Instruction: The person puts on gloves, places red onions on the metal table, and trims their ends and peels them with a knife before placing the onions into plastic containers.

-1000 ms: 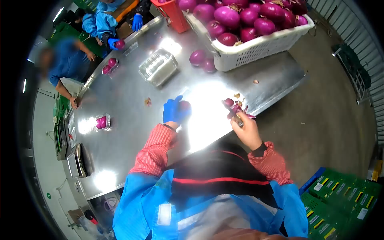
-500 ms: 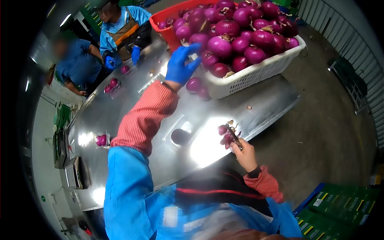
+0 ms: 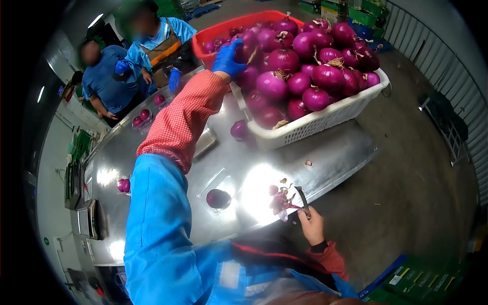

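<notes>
My left hand (image 3: 227, 61), in a blue glove, reaches to the left side of the white crate (image 3: 325, 113), heaped with red onions. Its thumb and fingers curve against a red onion (image 3: 249, 50) in the heap. My bare right hand (image 3: 311, 226) grips a small knife with a dark, curved blade (image 3: 302, 196) at the table's near edge. Beside the blade lie onion skins and trimmings (image 3: 280, 202). Another red onion (image 3: 218, 199) sits in a clear plastic tray (image 3: 223, 179), and a loose onion (image 3: 239, 130) rests by the crate.
A red crate (image 3: 202, 38) with onions stands behind the white one. On the metal table (image 3: 168, 213) are packed onions (image 3: 141, 118) and a stack of clear trays (image 3: 206, 142). Two people stand across the table at the far left. Green crates (image 3: 417, 279) are at the lower right.
My left hand has moved up from over the crate's left corner to an onion in the heap, its fingers closing round it. My right hand and knife have shifted slightly away from the trimmings.
</notes>
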Tool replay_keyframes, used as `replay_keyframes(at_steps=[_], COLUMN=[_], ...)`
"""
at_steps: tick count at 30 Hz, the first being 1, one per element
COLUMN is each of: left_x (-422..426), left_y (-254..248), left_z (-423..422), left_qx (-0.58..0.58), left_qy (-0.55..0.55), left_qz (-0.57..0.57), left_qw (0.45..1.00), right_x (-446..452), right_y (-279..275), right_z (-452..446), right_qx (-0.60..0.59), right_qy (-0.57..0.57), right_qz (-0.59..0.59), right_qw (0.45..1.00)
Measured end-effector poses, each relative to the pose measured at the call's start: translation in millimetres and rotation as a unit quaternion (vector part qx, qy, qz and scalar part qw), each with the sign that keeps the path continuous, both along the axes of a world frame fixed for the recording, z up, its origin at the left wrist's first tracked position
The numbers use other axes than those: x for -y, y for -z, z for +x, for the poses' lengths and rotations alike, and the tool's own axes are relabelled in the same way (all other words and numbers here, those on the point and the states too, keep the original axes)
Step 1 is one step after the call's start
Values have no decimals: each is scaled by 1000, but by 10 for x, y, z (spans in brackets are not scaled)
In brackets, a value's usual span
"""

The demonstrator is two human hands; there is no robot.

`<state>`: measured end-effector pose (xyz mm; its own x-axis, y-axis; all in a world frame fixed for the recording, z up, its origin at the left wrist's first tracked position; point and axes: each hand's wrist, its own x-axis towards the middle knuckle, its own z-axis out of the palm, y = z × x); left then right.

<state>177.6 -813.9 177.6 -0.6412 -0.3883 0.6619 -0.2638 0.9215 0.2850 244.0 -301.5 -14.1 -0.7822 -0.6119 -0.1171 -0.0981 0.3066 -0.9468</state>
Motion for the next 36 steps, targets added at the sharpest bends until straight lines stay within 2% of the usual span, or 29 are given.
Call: replay_keyframes(at_steps=[4, 7, 10, 11, 12, 14, 19, 24, 28, 31, 33, 34, 36], left_x=[-270, -239, -527, -633, -638, -931, -1249, -1334, -1346, -1279, -1333, -1407, -1347], left_y=[-183, -173, -420, -500, -499, -592, -661, -775, -788, -814, -872, -940, -931], left_z=[-144, -222, -320, -380, -505, -611, -985, -1375, -1591, -1599, -1455, -1309, -1065], left_qx=[16, -86, -126, -99, -105, -61, 120, 263, 303, 269, 192, 154, 2], left_qy=[-63, -38, 107, 143, 194, 248, 132, 13, -15, 22, 7, -1, 79], left_qz=[27, -57, -83, -68, -123, -109, -154, -180, -245, -279, -239, -218, -82], left_qw=[998, 994, 983, 982, 968, 961, 972, 948, 921, 922, 952, 964, 993], right_x=[74, 104, 149, 155, 167, 208, 230, 162, 107, 92, 91, 102, 123], right_y=[-38, 14, 83, 101, 115, 156, 133, -40, 4, 36, 47, 46, 40], right_z=[-79, -115, -52, -33, -6, 42, 104, 95, 69, 72, 87, 86, 73], right_qx=[-14, -42, -30, -22, -34, -60, -38, -28, -26, -36, -46, -38, -21], right_qy=[-2, 3, 2, 0, -1, -4, -3, 24, 40, 48, 52, 54, 55], right_qz=[6, 12, 18, 22, 33, 55, 46, 30, 56, 33, 16, 14, 11], right_qw=[1000, 999, 999, 1000, 999, 997, 998, 999, 997, 998, 997, 998, 998])
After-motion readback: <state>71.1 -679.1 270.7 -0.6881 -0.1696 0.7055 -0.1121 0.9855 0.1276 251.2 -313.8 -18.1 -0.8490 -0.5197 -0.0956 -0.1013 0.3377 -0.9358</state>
